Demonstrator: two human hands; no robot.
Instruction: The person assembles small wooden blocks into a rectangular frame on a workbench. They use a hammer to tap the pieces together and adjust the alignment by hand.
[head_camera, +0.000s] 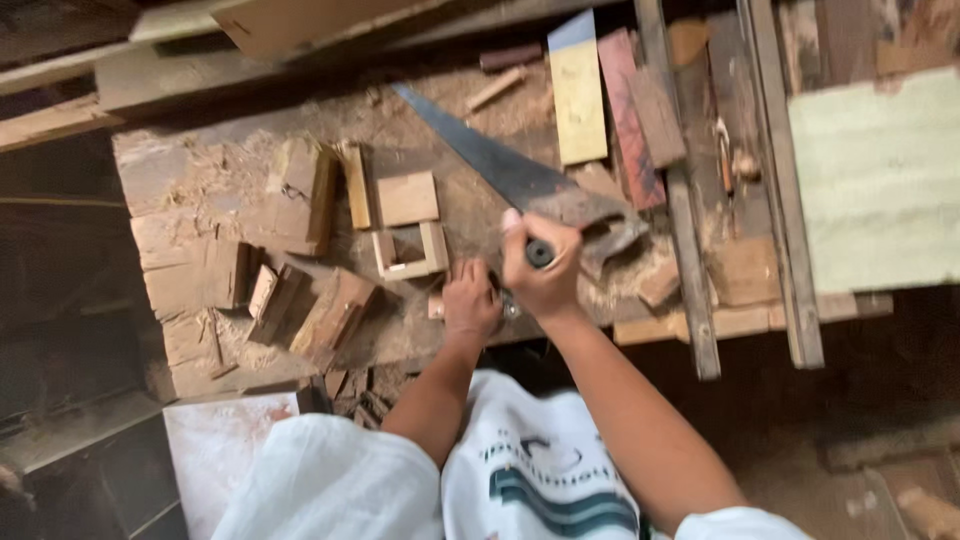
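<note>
My right hand (540, 268) grips the dark handle of a hand saw (500, 165), whose long dark blade runs up and to the left across the workbench (200, 215). Close beside it, my left hand (470, 300) rests with curled fingers on a small wooden piece (436, 306) at the bench's front edge; what it holds is hard to tell. Just above my left hand lies a small open square wooden frame (410, 252), with a flat square block (408, 198) behind it.
Several wood offcuts (320, 310) and sawdust cover the bench's left side. A yellow board (578, 95) and a reddish board (630, 115) lie at the back. Long planks (685, 240) cross on the right, beside a pale green panel (880, 180).
</note>
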